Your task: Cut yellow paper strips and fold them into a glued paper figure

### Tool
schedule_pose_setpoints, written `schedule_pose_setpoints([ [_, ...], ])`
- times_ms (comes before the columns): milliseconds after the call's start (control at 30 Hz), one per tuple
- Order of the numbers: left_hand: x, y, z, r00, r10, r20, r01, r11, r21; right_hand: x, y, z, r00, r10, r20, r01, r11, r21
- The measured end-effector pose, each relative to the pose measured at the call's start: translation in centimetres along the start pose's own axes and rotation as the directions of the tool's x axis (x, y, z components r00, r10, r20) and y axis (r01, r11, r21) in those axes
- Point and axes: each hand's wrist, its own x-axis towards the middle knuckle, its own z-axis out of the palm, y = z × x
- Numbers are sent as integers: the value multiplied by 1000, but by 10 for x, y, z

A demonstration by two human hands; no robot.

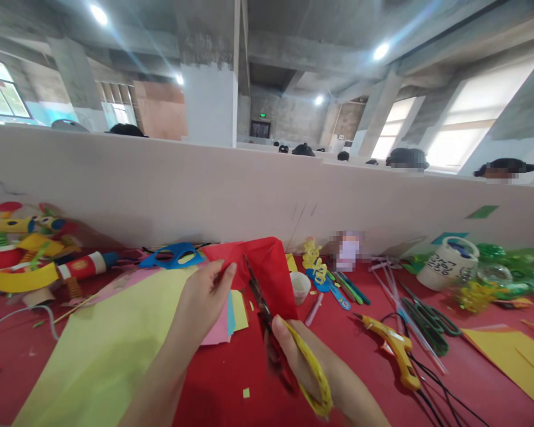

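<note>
My left hand (207, 296) pinches the left part of a red paper sheet (273, 270), held up off the table. In my right hand (300, 350) is a pair of scissors (309, 367) with yellow-wrapped handles. The blades point up and away, against the red sheet near my left fingertips. Part of the lower handle is blurred. Under my left forearm lies a large pale yellow sheet (102, 344), and beside it are pink and blue papers (218, 332).
A white partition (182, 190) stands behind the red table (338, 373). On the right are a yellow glue gun (394, 344) with a cable, green scissors (427, 323) and a tape roll (447, 267). A white cup (299, 286) sits mid-table; paper crafts (24, 276) are at left.
</note>
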Motion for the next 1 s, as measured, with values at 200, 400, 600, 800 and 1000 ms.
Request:
schedule_pose_setpoints([
  [200,2,3,-11,971,-4,241,108,900,-422,-3,5,-3,997,-81,21,81,996,-22],
  [400,-1,4,-15,958,5,286,122,897,-425,-2,5,-5,980,-197,34,199,976,-88],
  [600,-2,4,-18,946,44,321,101,902,-421,-4,-1,-2,972,-235,-26,233,970,-63],
  [800,-3,8,-21,949,31,314,108,903,-417,-1,0,8,976,-200,-86,206,976,75],
  [1000,-4,9,-23,956,14,292,112,904,-412,-3,0,9,969,-211,-132,217,975,41],
])
